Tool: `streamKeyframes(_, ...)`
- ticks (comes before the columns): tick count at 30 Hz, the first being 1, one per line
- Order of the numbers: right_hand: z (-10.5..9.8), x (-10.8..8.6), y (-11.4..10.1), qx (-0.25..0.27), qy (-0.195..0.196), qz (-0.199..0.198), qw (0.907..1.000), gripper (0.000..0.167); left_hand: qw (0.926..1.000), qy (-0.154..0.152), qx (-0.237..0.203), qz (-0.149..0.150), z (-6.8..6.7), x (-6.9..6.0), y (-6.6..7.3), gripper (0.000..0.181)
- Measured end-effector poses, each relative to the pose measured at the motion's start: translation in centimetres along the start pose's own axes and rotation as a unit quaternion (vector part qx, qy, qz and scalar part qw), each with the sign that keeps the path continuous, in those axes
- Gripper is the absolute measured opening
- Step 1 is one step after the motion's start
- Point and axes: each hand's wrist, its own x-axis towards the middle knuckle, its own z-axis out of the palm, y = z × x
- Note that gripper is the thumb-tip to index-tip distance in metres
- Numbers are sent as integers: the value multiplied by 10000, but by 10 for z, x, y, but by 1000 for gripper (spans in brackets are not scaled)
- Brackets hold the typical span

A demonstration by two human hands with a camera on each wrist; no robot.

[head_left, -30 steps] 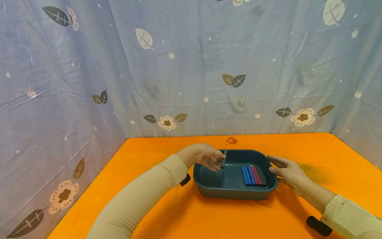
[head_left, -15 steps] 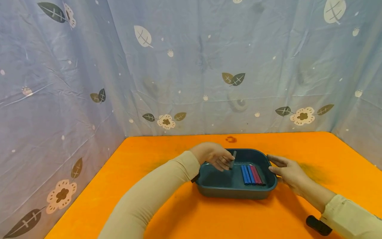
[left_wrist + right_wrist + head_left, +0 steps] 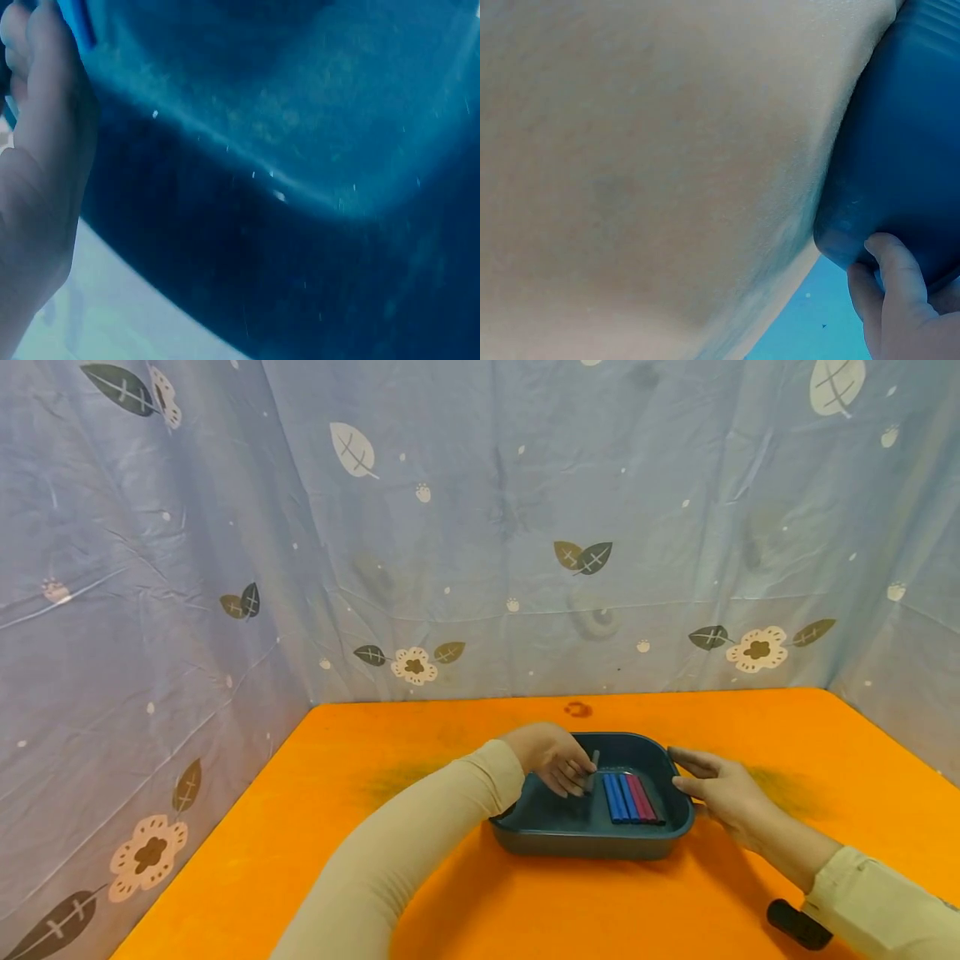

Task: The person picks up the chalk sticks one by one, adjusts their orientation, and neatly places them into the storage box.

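A dark teal tub (image 3: 573,845) with rounded corners stands on the orange table. My left hand (image 3: 555,762) is over its inside and pinches a thin grey stick (image 3: 593,768) with a dark lower end. Just to the right of that stick, two blue sticks (image 3: 621,798) and magenta sticks (image 3: 641,799) lie side by side on the tub's floor. My right hand (image 3: 727,793) holds the tub's right rim, thumb and forefinger at the edge. In the left wrist view the hand (image 3: 52,127) is at the left, a blue strip (image 3: 79,26) beyond it; the grey stick is hidden there.
A patterned blue curtain (image 3: 465,535) rises behind and beside the orange table (image 3: 450,902). A black wrist device (image 3: 798,925) sits by my right sleeve. The right wrist view is mostly filled by a forearm (image 3: 645,180), with the tub's outer wall at right.
My left hand has moved right and lower into the tub, bringing the grey stick close to the blue ones. The right hand stays at the rim.
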Motion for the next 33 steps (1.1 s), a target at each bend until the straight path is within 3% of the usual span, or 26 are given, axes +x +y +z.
streamKeyframes(12, 0, 1, 0, 54, 84, 59, 9999, 57, 9997, 95, -120, -201, 17, 22, -5, 20)
streamKeyframes(18, 1, 0, 0, 20, 59, 23, 10000, 57, 9995, 121, -156, -244, 20, 25, -7, 18)
streamKeyframes(25, 1, 1, -1, 37, 27, -6, 10000, 58, 9994, 248, -229, 64, 10, 13, -3, 18)
streamKeyframes(33, 1, 0, 0, 65, 13, 15, 10000, 57, 9978, 129, -418, 499, -14, -12, 6, 36)
